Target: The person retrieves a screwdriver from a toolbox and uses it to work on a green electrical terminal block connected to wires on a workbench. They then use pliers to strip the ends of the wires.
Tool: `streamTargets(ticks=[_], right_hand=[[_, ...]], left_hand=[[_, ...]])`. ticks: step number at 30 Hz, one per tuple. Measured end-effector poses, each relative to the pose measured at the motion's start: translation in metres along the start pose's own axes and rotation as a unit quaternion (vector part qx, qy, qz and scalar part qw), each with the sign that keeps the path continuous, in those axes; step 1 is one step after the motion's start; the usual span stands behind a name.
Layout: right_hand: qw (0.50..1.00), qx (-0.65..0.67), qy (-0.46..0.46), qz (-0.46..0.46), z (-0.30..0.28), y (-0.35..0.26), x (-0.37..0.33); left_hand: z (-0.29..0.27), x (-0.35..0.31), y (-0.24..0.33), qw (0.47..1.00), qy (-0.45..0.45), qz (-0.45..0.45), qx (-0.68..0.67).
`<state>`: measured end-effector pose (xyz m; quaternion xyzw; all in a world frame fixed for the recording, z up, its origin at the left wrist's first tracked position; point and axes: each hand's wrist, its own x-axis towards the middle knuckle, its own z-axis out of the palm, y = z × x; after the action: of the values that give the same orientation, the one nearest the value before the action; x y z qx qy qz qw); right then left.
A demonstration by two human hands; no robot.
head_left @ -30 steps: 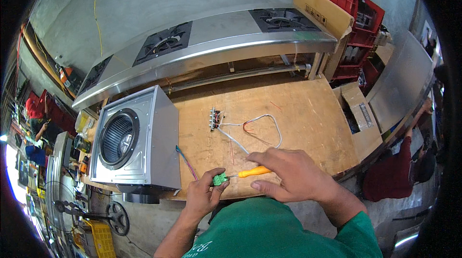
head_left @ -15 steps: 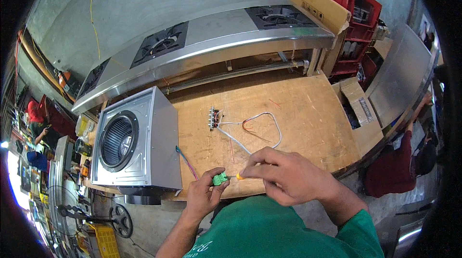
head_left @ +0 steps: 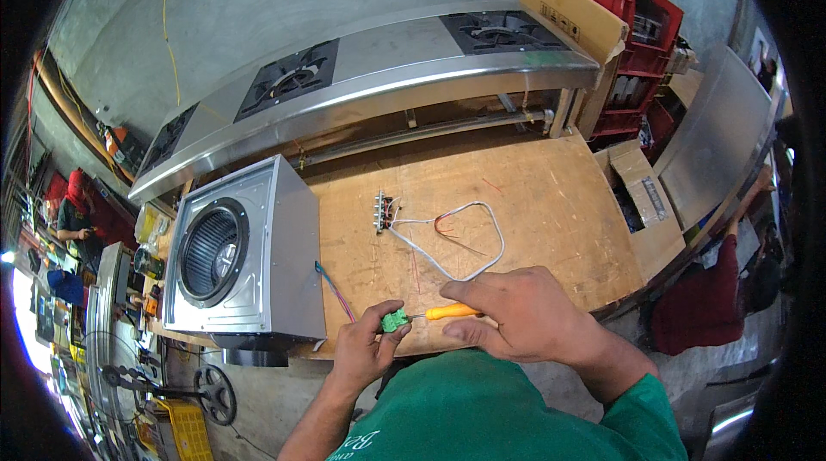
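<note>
My left hand (head_left: 365, 345) pinches a small green terminal block (head_left: 395, 320) between thumb and fingers above the table's near edge. A screwdriver with a yellow handle (head_left: 452, 311) lies level, its thin shaft meeting the block's right side. The rear of that handle sits inside my right hand (head_left: 525, 316), with index finger above and thumb below, spread a little off it; the grip looks loose. Farther back on the table are a small switch-like part with metal terminals (head_left: 380, 212) and a looped white cable (head_left: 497, 230) with thin red and dark wire ends.
A grey metal blower housing (head_left: 292, 246) stands left, with coloured wires (head_left: 335, 291) coming from it. Behind the wooden table (head_left: 559, 203) runs a steel stove (head_left: 387, 52). An open cardboard box (head_left: 645, 194) and red crates (head_left: 632, 57) are right. Other people are at both sides.
My right hand's fingers have spread and shifted slightly right, uncovering the yellow handle. My left hand and the green block stay nearly still. The person at far left is more upright.
</note>
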<state>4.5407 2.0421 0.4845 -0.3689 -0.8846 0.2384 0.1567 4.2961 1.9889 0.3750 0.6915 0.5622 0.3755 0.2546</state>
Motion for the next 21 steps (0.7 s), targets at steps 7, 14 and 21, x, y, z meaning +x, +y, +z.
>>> streamTargets(ticks=[7,14,21], right_hand=[[0.990,0.070,0.051,-0.115,0.000,0.001,-0.002],[0.992,0.072,0.049,-0.087,0.007,0.010,-0.003],[0.985,0.086,0.110,-0.106,0.002,0.007,-0.004]], left_hand=[[-0.002,0.005,0.000,1.000,-0.009,0.006,0.025],[0.000,0.003,-0.003,1.000,-0.007,-0.002,-0.013],[-0.001,0.001,-0.001,0.999,-0.012,-0.015,-0.033]])
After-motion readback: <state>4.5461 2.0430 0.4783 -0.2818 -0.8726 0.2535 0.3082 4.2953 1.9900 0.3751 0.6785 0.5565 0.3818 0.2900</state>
